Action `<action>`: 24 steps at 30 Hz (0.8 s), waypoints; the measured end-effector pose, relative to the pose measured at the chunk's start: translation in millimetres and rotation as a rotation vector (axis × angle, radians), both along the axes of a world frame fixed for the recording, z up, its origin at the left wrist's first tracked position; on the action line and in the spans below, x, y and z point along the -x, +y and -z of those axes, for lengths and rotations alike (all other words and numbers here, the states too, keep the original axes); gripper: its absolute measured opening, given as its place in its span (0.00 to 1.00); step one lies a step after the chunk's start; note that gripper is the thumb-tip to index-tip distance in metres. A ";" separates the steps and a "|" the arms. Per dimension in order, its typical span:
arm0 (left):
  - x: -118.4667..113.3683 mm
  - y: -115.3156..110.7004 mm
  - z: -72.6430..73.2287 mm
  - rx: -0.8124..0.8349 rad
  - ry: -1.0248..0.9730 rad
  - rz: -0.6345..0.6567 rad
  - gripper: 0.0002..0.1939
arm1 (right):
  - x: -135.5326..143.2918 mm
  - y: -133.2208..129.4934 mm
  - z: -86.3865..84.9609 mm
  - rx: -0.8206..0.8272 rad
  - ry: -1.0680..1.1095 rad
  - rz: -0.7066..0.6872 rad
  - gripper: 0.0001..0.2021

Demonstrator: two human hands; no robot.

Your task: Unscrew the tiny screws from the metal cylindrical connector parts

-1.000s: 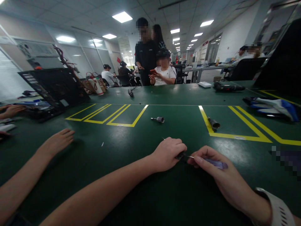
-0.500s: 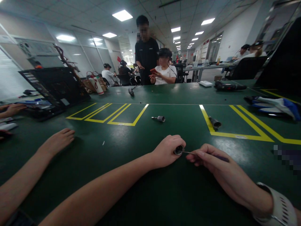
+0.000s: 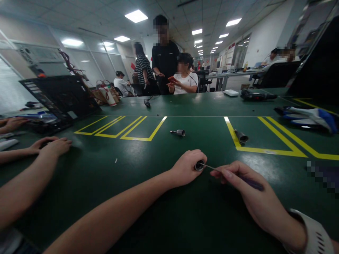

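My left hand [image 3: 187, 167] is wrapped round a metal socket [image 3: 199, 165], whose open end faces right toward me. My right hand [image 3: 245, 178] is closed on the dark handle of a thin screwdriver [image 3: 253, 183]. The thin shaft points left, with its tip at the socket's mouth. Farther back on the green table [image 3: 148, 158] lies a second socket [image 3: 180, 132] with a narrow shank. A third, larger socket [image 3: 241, 136] rests across the yellow tape at the right.
Another person's hands [image 3: 54, 146] are at the left. Black equipment [image 3: 60, 98] stands at the back left. A power tool [image 3: 258, 95] and blue-white gloves [image 3: 312, 118] lie at the right. People sit and stand behind the table.
The screwdriver handle has shifted slightly right and down, and its shaft now slants more. The neighbour's hands have come together at the left. A person in stripes has appeared behind.
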State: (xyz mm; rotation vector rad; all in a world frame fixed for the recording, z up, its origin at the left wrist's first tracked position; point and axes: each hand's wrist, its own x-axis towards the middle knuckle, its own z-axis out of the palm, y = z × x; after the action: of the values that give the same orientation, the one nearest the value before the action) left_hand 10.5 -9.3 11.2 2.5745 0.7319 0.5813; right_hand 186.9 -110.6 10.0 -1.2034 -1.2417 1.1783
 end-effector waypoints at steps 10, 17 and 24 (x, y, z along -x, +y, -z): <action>-2.4 -2.4 5.6 -0.094 0.142 -0.205 0.06 | 2.7 -3.5 -8.4 -0.120 -0.261 0.082 0.12; -4.5 -6.1 2.0 -0.161 0.211 -0.176 0.04 | 2.5 -5.5 -9.6 -0.097 -0.305 0.024 0.12; -5.8 -8.8 1.9 -0.293 0.260 -0.126 0.04 | 5.3 -2.6 -6.7 -0.077 -0.395 -0.080 0.11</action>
State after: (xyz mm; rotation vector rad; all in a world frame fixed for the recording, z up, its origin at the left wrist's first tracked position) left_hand 16.3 -18.1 9.2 2.9288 0.9640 0.4203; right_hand 181.6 -113.2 16.7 -1.3818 -1.6260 0.9657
